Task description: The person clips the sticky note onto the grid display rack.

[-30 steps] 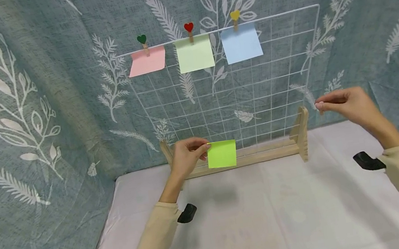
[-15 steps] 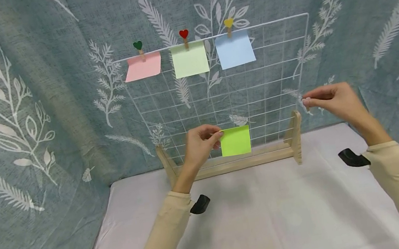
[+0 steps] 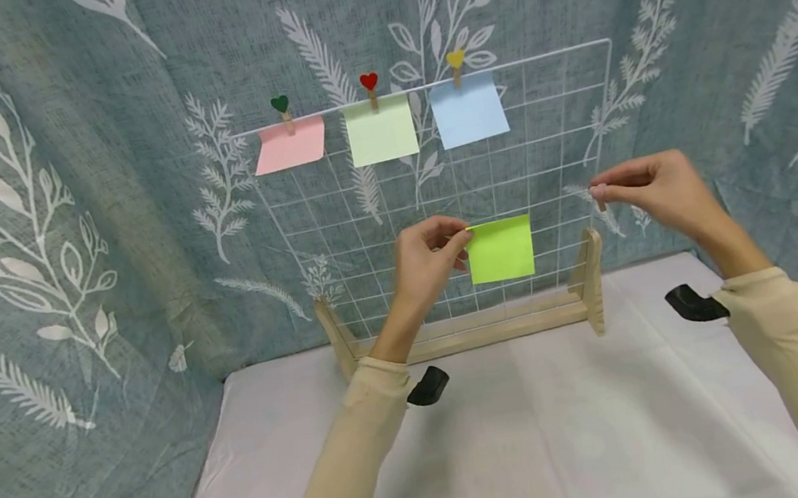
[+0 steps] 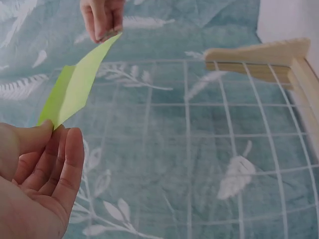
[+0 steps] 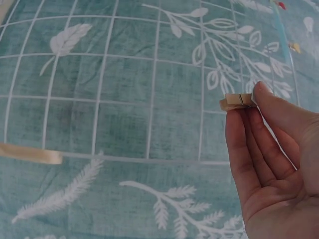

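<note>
My left hand (image 3: pixel 427 262) pinches a bright yellow-green sticky note (image 3: pixel 501 250) by its upper left corner, in front of the white wire grid. In the left wrist view the sticky note (image 4: pixel 79 84) is slightly curved, held between thumb and fingers. My right hand (image 3: pixel 651 186), at the grid's right side, pinches a small wooden clothespin (image 5: pixel 238 101) between thumb and fingertips. Part of that clothespin is hidden by the thumb. Along the grid's top wire hang a pink note (image 3: pixel 290 144), a pale green note (image 3: pixel 381 130) and a blue note (image 3: pixel 468 110), each under a heart-topped clothespin.
The wire grid (image 3: pixel 556 133) stands in a wooden base (image 3: pixel 501 331) with an upright foot at each end. A white cloth (image 3: pixel 514 436) covers the table. Behind and at the sides hangs a grey-green curtain (image 3: pixel 147 232) with white leaf prints.
My left hand has moved right and upward with the yellow-green sticky note. The right hand has come slightly left, still holding the clothespin. The hanging notes stay in place on the wire.
</note>
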Demonstrator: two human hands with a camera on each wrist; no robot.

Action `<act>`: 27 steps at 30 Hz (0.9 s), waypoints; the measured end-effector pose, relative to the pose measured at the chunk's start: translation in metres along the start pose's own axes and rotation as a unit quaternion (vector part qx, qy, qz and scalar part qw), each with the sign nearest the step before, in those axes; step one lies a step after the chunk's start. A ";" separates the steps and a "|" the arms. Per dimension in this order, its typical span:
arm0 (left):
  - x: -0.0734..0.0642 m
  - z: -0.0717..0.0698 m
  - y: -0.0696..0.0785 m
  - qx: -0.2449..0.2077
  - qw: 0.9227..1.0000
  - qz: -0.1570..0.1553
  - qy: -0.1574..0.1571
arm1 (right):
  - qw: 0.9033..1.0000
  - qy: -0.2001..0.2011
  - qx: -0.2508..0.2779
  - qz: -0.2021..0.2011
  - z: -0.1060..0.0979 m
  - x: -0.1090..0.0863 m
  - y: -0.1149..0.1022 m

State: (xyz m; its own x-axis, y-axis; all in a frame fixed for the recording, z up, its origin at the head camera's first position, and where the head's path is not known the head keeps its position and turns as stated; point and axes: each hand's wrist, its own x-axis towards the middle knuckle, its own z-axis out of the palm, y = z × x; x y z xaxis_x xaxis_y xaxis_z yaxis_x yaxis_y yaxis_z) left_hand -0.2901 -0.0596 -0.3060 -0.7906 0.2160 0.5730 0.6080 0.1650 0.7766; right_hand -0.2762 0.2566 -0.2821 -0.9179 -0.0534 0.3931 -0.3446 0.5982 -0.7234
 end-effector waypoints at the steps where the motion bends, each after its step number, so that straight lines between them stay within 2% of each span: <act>1: 0.002 0.002 0.003 0.002 1.000 0.006 -0.001 | 1.000 0.001 0.002 -0.001 -0.001 0.001 -0.001; 6: 0.010 0.007 0.020 0.020 0.999 0.042 0.003 | 1.000 0.004 0.011 -0.004 -0.004 0.006 -0.006; 14: 0.029 0.018 0.043 0.027 0.998 0.053 0.011 | 0.999 0.025 0.022 -0.032 -0.015 0.018 -0.018; 19: 0.039 0.027 0.058 0.033 0.995 0.090 0.003 | 0.998 0.035 0.016 -0.052 -0.021 0.024 -0.028; 22: 0.044 0.032 0.062 0.036 0.994 0.104 0.003 | 0.998 0.032 0.002 -0.050 -0.023 0.026 -0.032; 27: 0.051 0.035 0.065 0.032 0.994 0.104 0.006 | 0.998 0.027 -0.018 -0.049 -0.025 0.029 -0.037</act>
State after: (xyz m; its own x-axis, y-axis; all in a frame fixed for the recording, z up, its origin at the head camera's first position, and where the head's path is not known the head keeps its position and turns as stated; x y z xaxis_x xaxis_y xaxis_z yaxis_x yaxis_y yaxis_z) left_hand -0.2886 -0.0039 -0.2357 -0.6477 0.2401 0.7231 0.7616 0.1783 0.6230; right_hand -0.2852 0.2527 -0.2303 -0.8683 -0.0704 0.4910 -0.4234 0.6208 -0.6598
